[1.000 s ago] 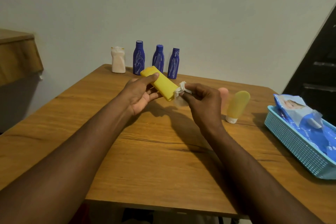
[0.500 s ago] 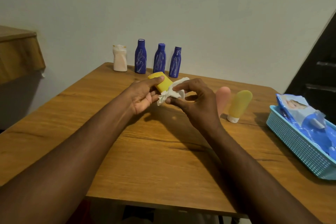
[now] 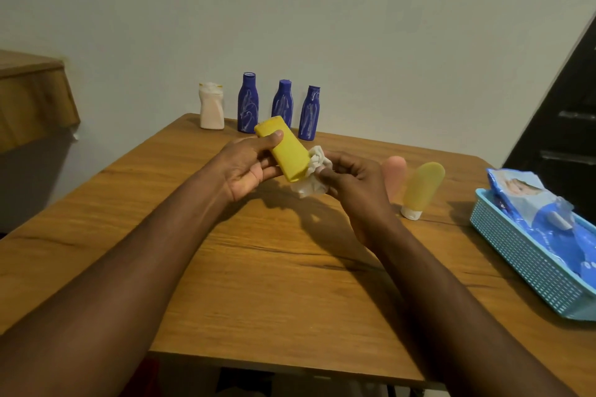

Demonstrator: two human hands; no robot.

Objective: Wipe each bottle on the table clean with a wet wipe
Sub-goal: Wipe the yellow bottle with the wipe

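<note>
Above the tabletop (image 3: 258,267), the left grip (image 3: 248,167) curls round the yellow bottle (image 3: 287,151), thumb on top. The right grip (image 3: 354,187) pinches a bunched wet wipe (image 3: 311,184) against the bottle's lower end, covering it. A pink tube (image 3: 395,171) stands half hidden behind that hand. The blue basket (image 3: 522,255) is cut off at the right edge.

Both arms show as bare skin from the picture's lower edge up to the fingers. The left forearm (image 3: 145,251) and the right forearm (image 3: 435,284) are long, lean and smooth, narrowing toward the wrists, with a faint ridge of muscle along each. The left grip (image 3: 248,167) and the right grip (image 3: 354,184) are bare hands with slim fingers; the nails are too small to make out.
</note>
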